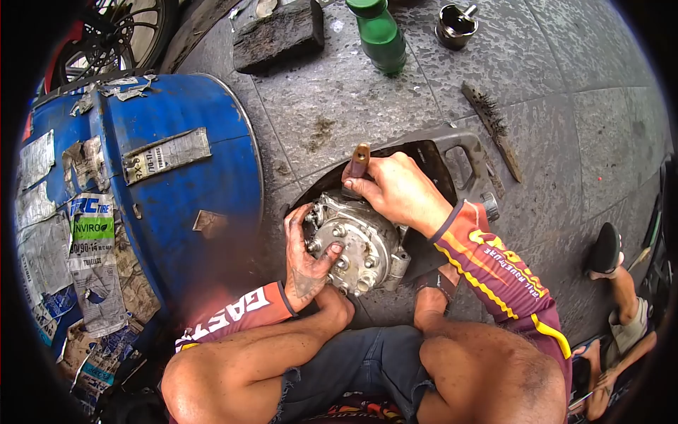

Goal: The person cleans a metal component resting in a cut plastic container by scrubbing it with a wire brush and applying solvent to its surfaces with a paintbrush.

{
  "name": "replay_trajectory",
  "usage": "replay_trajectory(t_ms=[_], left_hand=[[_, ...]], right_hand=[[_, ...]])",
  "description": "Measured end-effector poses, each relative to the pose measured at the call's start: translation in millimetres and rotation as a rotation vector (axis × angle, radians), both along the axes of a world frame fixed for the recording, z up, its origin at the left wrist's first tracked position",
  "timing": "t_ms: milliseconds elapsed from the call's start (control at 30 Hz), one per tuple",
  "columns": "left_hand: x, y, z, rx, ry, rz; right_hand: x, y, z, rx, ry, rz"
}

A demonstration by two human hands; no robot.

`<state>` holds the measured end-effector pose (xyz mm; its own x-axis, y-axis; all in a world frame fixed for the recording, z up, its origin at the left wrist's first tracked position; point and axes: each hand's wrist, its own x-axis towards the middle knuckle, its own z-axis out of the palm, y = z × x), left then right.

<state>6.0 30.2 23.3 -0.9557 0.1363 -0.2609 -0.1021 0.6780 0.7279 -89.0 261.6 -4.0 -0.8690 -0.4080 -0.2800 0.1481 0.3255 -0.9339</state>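
A round, bolted metal housing (353,247), which looks like an air-conditioning compressor, is tilted in front of my feet. My left hand (307,265) is wrapped round its left side, the thumb on the bolted face. In my right hand (392,187) is a wooden-handled brush (361,157), pinched upright with the hole in its handle end facing up. Its lower end meets the top edge of the housing, and its bristles cannot be made out. Under and behind the housing lies a dark cut-open plastic jerrycan (462,141) with a moulded handle.
A blue drum (191,106) with torn labels stands close on my left. Farther out on the tiles are a blackened wooden block (279,39), a green bottle (381,39), a metal cup-like part (455,28) and a wire brush (491,131). Another person's leg (625,297) shows at right.
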Motion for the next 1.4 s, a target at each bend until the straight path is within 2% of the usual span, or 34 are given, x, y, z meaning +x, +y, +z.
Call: replay_trajectory(t_ms=[33, 100, 167, 233, 267, 300, 400, 433, 500, 533, 633, 700, 767, 833, 933, 1033, 1133, 1267, 1367, 1400], left_hand=[[-1, 0, 2, -0.019, -0.010, -0.002], [0, -1, -1, -0.041, 0.008, -0.011], [2, -1, -2, 0.023, 0.022, -0.018], [3, -2, -3, 0.047, 0.025, -0.001], [4, -2, -1, 0.028, 0.027, -0.009], [4, -1, -1, 0.011, 0.031, -0.013], [4, -1, -3, -0.012, 0.035, -0.004], [4, -2, -3, -0.029, 0.055, -0.014], [4, 0, -4, 0.017, 0.052, 0.000], [2, 1, -1, 0.011, 0.024, -0.008], [3, 2, -2, 0.012, 0.041, 0.011], [4, 1, -2, -0.021, 0.041, 0.001], [3, 0, -1, -0.005, 0.019, 0.009], [3, 1, 0, -0.007, 0.028, 0.002], [0, 2, 1, -0.002, 0.032, 0.003], [-3, 6, 3, -0.011, 0.027, 0.012], [-7, 7, 2, -0.013, -0.029, 0.063], [-17, 0, 8, -0.026, -0.090, 0.021], [-22, -8, 18, -0.006, -0.132, -0.044], [-21, -13, 22, -0.041, -0.118, -0.165]], right_hand=[[3, 1, 6, -0.003, -0.001, -0.004], [3, 5, 21, 0.177, 0.087, 0.065], [3, 4, 14, 0.204, 0.085, 0.088], [6, 4, -7, -0.101, 0.052, -0.055], [14, 3, -10, -0.244, -0.134, -0.171], [20, 2, -9, -0.240, -0.136, -0.171], [29, -1, -6, -0.171, 0.073, -0.275], [27, 1, -4, -0.039, 0.141, -0.240], [18, 13, 13, 0.297, 0.102, -0.057], [16, 15, 12, 0.295, 0.110, -0.056], [16, 20, 2, 0.167, 0.057, -0.006], [19, 8, -9, -0.339, 0.027, -0.262], [25, 5, 0, -0.159, 0.062, -0.190], [21, 17, 18, 0.136, 0.115, -0.032], [19, 34, 51, 0.060, 0.249, -0.175], [36, 53, 43, 0.189, 0.406, -0.079], [69, 61, 31, 0.291, 0.301, 0.100], [84, 78, 34, 0.340, 0.388, 0.197], [89, 94, 40, 0.325, 0.418, 0.206], [90, 99, 45, 0.300, 0.355, 0.225]])
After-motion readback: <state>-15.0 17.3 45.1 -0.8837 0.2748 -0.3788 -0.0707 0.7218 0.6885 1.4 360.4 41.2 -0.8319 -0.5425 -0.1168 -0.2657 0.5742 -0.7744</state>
